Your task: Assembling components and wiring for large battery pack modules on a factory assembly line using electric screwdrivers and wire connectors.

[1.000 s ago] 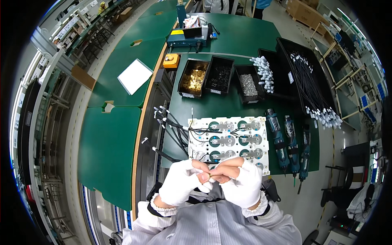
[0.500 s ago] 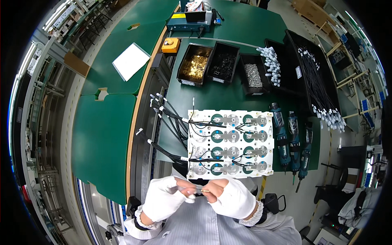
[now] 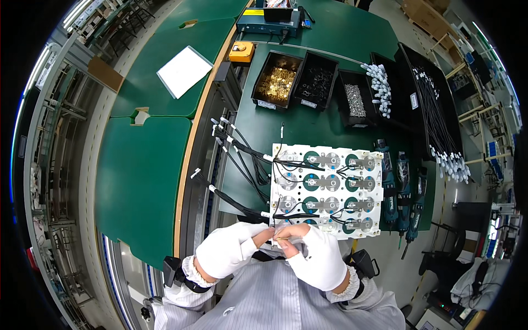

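Note:
My left hand (image 3: 228, 252), in a white fingerless glove, is closed at the fingertips at the near left corner of a white plate (image 3: 300, 191). What its fingers pinch is hidden, though a thin black wire (image 3: 276, 208) rises beside them. My right hand (image 3: 318, 259), gloved the same way, meets it and pinches a small brass-coloured piece (image 3: 281, 238). The plate carries rows of round fittings with grey metal strips (image 3: 360, 183). Black cable bundles (image 3: 236, 204) with white-tagged ends run off its left side.
Behind the plate stand black bins of brass pieces (image 3: 276, 84), dark clips (image 3: 315, 82) and silver screws (image 3: 355, 101). White-tipped cables (image 3: 434, 118) fill a large bin at right. Several teal power screwdrivers (image 3: 403, 190) lie beside the plate. A white sheet (image 3: 184, 71) rests on the left green table.
Both hands have moved up and slightly right, to the plate's near left corner. The plate, bins and tables appear shifted in the view as the head turned.

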`<control>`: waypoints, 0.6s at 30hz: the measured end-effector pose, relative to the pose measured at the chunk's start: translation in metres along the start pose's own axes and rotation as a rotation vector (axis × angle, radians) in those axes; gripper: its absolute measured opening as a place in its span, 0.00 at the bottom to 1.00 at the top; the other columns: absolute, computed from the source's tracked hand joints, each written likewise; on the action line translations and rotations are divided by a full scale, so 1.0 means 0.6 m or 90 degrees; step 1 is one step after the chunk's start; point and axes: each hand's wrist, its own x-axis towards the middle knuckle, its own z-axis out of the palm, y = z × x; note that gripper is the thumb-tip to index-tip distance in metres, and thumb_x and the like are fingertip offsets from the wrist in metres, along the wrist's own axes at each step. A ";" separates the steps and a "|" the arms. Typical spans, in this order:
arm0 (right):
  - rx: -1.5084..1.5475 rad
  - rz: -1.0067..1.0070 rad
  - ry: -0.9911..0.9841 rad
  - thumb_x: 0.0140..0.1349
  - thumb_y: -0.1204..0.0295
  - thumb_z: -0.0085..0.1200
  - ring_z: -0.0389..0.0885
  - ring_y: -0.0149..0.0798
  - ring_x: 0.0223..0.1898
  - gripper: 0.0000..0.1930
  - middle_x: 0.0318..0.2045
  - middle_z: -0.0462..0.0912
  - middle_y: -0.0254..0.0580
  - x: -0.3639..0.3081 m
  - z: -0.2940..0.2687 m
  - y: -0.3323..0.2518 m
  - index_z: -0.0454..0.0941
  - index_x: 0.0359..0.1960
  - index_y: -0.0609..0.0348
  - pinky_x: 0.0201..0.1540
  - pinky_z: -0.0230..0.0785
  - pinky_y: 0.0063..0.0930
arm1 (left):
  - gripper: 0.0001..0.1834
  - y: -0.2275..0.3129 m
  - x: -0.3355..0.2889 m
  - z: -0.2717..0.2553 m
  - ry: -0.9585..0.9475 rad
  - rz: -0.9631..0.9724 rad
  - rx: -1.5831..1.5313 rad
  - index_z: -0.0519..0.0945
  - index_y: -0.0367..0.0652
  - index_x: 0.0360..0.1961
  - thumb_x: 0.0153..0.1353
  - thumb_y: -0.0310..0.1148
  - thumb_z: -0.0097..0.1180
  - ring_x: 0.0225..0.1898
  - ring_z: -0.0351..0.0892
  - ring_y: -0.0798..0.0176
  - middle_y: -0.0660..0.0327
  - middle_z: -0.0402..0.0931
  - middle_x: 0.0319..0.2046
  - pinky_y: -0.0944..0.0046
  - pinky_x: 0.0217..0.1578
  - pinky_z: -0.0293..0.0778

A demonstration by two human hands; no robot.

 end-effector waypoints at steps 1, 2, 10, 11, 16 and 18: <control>0.037 -0.007 0.005 0.61 0.77 0.65 0.86 0.45 0.34 0.11 0.37 0.86 0.44 0.003 0.000 0.002 0.80 0.45 0.58 0.35 0.79 0.32 | 0.22 -0.001 0.001 -0.004 -0.006 0.021 -0.008 0.79 0.45 0.57 0.60 0.24 0.58 0.39 0.86 0.55 0.58 0.84 0.47 0.62 0.33 0.84; 0.035 -0.005 0.007 0.61 0.77 0.65 0.86 0.45 0.34 0.11 0.37 0.86 0.44 0.006 -0.002 0.001 0.80 0.45 0.58 0.35 0.79 0.32 | 0.22 0.000 0.003 -0.007 -0.007 0.023 -0.011 0.79 0.45 0.57 0.60 0.24 0.58 0.39 0.86 0.55 0.58 0.84 0.47 0.62 0.33 0.84; -0.094 -0.165 0.081 0.55 0.77 0.70 0.86 0.41 0.35 0.14 0.37 0.87 0.38 0.012 -0.003 -0.004 0.83 0.44 0.54 0.35 0.78 0.30 | 0.19 0.013 0.017 0.017 0.173 -0.036 -0.117 0.87 0.50 0.43 0.49 0.21 0.69 0.26 0.85 0.59 0.62 0.86 0.28 0.66 0.27 0.80; -0.096 -0.165 0.080 0.55 0.77 0.70 0.86 0.41 0.35 0.14 0.37 0.87 0.38 0.010 -0.001 -0.002 0.83 0.44 0.54 0.35 0.78 0.30 | 0.19 0.012 0.019 0.018 0.175 -0.036 -0.118 0.87 0.50 0.43 0.49 0.21 0.69 0.26 0.85 0.59 0.62 0.86 0.28 0.66 0.27 0.80; -0.148 -0.165 0.121 0.54 0.75 0.72 0.86 0.38 0.34 0.16 0.38 0.86 0.35 0.004 0.002 0.001 0.83 0.44 0.53 0.33 0.78 0.29 | 0.20 0.018 0.022 0.021 0.188 -0.062 -0.119 0.87 0.50 0.44 0.48 0.21 0.70 0.24 0.83 0.61 0.65 0.82 0.24 0.67 0.25 0.78; -0.178 -0.178 0.118 0.54 0.75 0.72 0.86 0.38 0.34 0.16 0.38 0.85 0.34 0.006 0.003 -0.004 0.83 0.44 0.52 0.34 0.78 0.29 | 0.20 0.024 0.021 0.021 0.182 -0.059 -0.101 0.87 0.49 0.44 0.47 0.22 0.70 0.24 0.82 0.61 0.65 0.81 0.24 0.67 0.25 0.77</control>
